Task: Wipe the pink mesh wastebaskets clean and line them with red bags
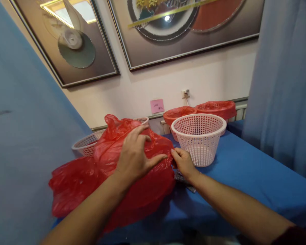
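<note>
A large, crumpled red plastic bag (148,190) spreads over the left part of the table, puffed up in the middle. My left hand (136,153) is over the bag with thumb and fingers apart, holding nothing. At the bag's right edge, my right hand (183,162) pinches the plastic between thumb and fingers. Just behind my right hand stands a white perforated basket (204,146), upright and without a bag over its rim. Under my right wrist lies a dark, patterned flat item (185,182), partly hidden; its kind I cannot make out.
Behind the white basket are two baskets lined with red bags, a left one (180,111) and a right one (216,108). More white baskets (85,144) show behind the red bag. A blue cloth (247,173) covers the table. Blue curtains (285,85) hang at both sides.
</note>
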Demonstrator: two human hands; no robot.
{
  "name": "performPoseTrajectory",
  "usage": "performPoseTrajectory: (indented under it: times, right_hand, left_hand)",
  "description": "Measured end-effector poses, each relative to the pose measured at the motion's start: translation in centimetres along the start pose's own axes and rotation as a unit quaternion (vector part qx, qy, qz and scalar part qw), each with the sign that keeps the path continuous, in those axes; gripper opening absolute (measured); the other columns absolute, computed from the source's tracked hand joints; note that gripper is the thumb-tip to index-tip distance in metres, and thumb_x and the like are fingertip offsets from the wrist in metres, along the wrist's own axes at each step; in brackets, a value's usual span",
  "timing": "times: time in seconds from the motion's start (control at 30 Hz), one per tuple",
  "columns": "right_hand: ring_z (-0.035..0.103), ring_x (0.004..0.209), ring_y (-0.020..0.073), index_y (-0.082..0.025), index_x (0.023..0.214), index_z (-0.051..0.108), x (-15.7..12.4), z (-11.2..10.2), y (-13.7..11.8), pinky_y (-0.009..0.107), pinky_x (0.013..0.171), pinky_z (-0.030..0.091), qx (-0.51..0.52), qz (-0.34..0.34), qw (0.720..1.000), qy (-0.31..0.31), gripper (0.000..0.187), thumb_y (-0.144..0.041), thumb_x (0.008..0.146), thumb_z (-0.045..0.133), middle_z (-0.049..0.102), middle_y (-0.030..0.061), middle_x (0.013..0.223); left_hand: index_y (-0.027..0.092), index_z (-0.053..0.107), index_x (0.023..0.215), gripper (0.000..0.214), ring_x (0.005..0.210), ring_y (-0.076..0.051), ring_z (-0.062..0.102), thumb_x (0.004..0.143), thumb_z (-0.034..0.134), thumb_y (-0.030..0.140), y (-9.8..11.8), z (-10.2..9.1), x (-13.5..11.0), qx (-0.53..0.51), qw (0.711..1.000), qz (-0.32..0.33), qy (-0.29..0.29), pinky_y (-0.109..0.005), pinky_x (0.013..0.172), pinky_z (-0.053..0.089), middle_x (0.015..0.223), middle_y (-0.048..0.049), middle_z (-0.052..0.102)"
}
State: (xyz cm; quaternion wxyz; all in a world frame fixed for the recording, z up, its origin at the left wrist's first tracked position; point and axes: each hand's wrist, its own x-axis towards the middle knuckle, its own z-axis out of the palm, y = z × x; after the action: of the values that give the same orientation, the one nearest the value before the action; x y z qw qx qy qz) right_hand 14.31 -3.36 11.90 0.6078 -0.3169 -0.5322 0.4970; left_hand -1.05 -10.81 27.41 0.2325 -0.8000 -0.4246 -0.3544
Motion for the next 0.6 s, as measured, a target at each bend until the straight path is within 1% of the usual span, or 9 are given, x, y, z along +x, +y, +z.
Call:
performPoseTrajectory:
  times: [0.07,0.1,0.13,0.23,0.33,0.4,0.5,0.53,0.6]
  right_hand:
    - [0.044,0.046,0.0122,-0.025,0.061,0.047,0.0,-0.1,0.1,0.026,0.048,0.033,-0.007,-0.007,1.000,0.001,0.043,-0.059,0.086,0.058,0.048,-0.0057,0.051]
    - [0.044,0.047,0.0120,-0.025,0.061,0.047,0.0,-0.2,0.2,0.026,0.048,0.033,-0.010,-0.006,1.000,0.001,0.043,-0.059,0.085,0.058,0.048,-0.0058,0.051]
    - [0.043,0.046,0.0118,-0.025,0.060,0.046,0.1,-0.3,0.3,0.026,0.048,0.032,-0.009,-0.003,1.000,0.001,0.043,-0.058,0.085,0.059,0.048,-0.0059,0.051]
    - [0.042,0.045,0.0112,-0.025,0.058,0.047,0.2,-0.6,0.4,0.026,0.046,0.030,0.009,0.015,1.000,0.003,0.041,-0.056,0.081,0.063,0.048,-0.0065,0.050]
    - [0.043,0.044,0.0111,-0.025,0.058,0.050,0.5,-0.8,0.5,0.026,0.045,0.031,0.032,0.028,0.999,0.016,0.039,-0.055,0.079,0.065,0.049,-0.0067,0.049]
    - [0.044,0.043,0.0115,-0.025,0.059,0.053,1.0,-1.1,0.4,0.026,0.044,0.031,0.048,0.038,0.998,0.029,0.037,-0.055,0.078,0.065,0.051,-0.0064,0.049]
    - [0.046,0.043,0.0119,-0.025,0.063,0.055,2.2,-1.9,0.2,0.025,0.043,0.032,0.082,0.058,0.993,0.059,0.035,-0.055,0.078,0.064,0.053,-0.0060,0.049]
    - [0.047,0.044,0.0120,-0.025,0.064,0.055,2.6,-2.3,0.2,0.025,0.044,0.033,0.095,0.062,0.991,0.071,0.034,-0.055,0.078,0.063,0.054,-0.0060,0.050]
    - [0.049,0.046,0.0122,-0.024,0.070,0.057,3.5,-3.1,0.0,0.025,0.047,0.037,0.119,0.067,0.986,0.093,0.031,-0.054,0.079,0.062,0.057,-0.0058,0.054]
  left_hand:
    - [0.020,0.061,0.087,0.023,0.135,-0.039,0.057,0.089,0.073,0.039,0.0,0.5,-0.2,0.037,0.999,0.023,-0.020,-0.058,0.113,0.045,0.141,-0.0191,0.066]
    - [0.021,0.060,0.083,0.018,0.133,-0.037,0.060,0.094,0.067,0.033,-0.1,0.6,-0.1,0.038,0.999,0.017,-0.015,-0.057,0.112,0.046,0.137,-0.0172,0.069]
    - [0.021,0.059,0.080,0.019,0.129,-0.034,0.063,0.097,0.061,0.029,-0.2,0.7,0.1,0.026,1.000,0.003,-0.002,-0.055,0.111,0.048,0.132,-0.0149,0.072]
    - [0.022,0.057,0.074,0.025,0.117,-0.027,0.070,0.098,0.057,0.028,-0.3,0.4,1.2,-0.065,0.994,-0.082,0.041,-0.049,0.107,0.052,0.121,-0.0093,0.077]
    - [0.022,0.061,0.076,0.025,0.109,-0.025,0.074,0.098,0.057,0.033,0.2,-0.3,2.1,-0.164,0.969,-0.177,0.056,-0.046,0.101,0.058,0.112,-0.0069,0.080]
    - [0.022,0.064,0.082,0.024,0.110,-0.026,0.074,0.099,0.057,0.038,0.6,-0.9,2.1,-0.203,0.956,-0.206,0.057,-0.046,0.100,0.058,0.113,-0.0073,0.080]
    - [0.023,0.067,0.100,0.023,0.125,-0.029,0.068,0.098,0.060,0.045,1.1,-2.1,0.4,-0.220,0.956,-0.192,0.030,-0.049,0.106,0.056,0.129,-0.0098,0.074]
    - [0.024,0.066,0.110,0.028,0.130,-0.031,0.066,0.097,0.062,0.048,1.2,-2.5,-0.6,-0.210,0.961,-0.178,0.012,-0.051,0.108,0.056,0.136,-0.0109,0.071]
    - [0.026,0.059,0.133,0.049,0.136,-0.036,0.061,0.093,0.066,0.053,1.4,-3.2,-3.3,-0.154,0.977,-0.143,-0.030,-0.055,0.109,0.055,0.147,-0.0135,0.063]
